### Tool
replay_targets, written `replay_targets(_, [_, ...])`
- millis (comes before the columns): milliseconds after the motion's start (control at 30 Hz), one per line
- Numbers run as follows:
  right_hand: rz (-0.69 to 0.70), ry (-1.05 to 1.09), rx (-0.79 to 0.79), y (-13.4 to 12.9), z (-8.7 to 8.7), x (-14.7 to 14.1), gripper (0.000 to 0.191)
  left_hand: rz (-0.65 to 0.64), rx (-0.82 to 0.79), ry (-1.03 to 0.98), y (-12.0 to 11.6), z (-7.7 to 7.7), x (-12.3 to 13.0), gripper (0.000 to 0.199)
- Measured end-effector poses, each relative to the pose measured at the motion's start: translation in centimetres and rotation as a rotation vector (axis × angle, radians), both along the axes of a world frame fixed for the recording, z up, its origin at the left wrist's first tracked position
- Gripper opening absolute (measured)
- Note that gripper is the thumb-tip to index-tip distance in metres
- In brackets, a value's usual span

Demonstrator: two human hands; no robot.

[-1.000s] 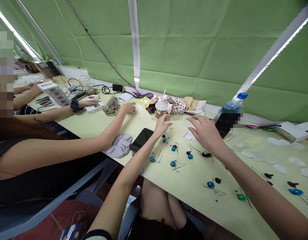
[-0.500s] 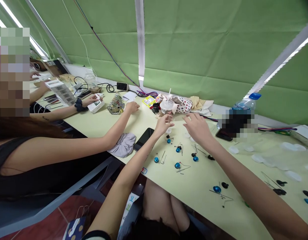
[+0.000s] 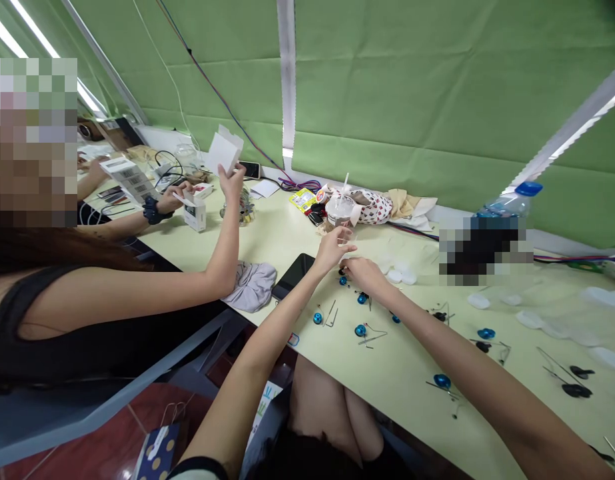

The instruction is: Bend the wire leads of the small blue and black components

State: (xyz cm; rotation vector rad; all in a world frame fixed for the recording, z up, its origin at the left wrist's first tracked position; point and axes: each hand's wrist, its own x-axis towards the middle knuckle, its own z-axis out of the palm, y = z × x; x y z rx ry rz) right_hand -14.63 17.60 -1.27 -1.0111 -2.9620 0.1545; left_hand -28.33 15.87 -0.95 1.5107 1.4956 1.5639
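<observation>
My left hand (image 3: 336, 247) is raised near the plastic cup (image 3: 339, 212), its fingers curled loosely; a faint clear thing shows at its fingertips, too indistinct to name. Close beside it on the right, my right hand (image 3: 363, 273) reaches down with fingers bunched together at a small black part (image 3: 342, 272); whether it grips anything is hidden. Just below lies a blue round part (image 3: 342, 281). More blue parts, such as one (image 3: 360, 330) with thin bent metal rods, are spread over the pale table (image 3: 307, 363). Thin translucent discs (image 3: 408, 276) lie right of my right hand.
At the left a person holds a white box (image 3: 225, 151) and another small box (image 3: 193, 212). A black phone (image 3: 294, 276) and grey cloth (image 3: 253, 287) lie near the edge. A blue-capped bottle (image 3: 507, 203) stands at the back right, with cables along the wall.
My right hand has moved left and down, from above the discs to the small black part beside my left hand. The person at the left has lifted a white box.
</observation>
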Motion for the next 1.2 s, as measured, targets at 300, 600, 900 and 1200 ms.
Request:
replay_targets(300, [0.022, 0.019, -0.013, -0.1, 0.4, 2.3, 0.02, 0.085, -0.087, 0.067, -1.3, 0.0, -0.2, 0.063])
replay_targets(600, [0.129, -0.049, 0.014, -0.7, 0.1, 3.3, 0.016, 0.146, -0.254, 0.575, -5.5, -0.2, -1.2, 0.019])
replay_targets(900, [0.164, -0.104, 0.074, -0.7, 0.4, 4.1, 0.015, -0.079, -0.333, 0.726, -6.7, -0.1, 0.8, 0.018])
replay_targets(1200, [0.125, -0.052, -0.001, -1.1, 0.2, 4.3, 0.015, -0.048, -0.33, 0.741, -6.4, -0.8, 1.5, 0.015])
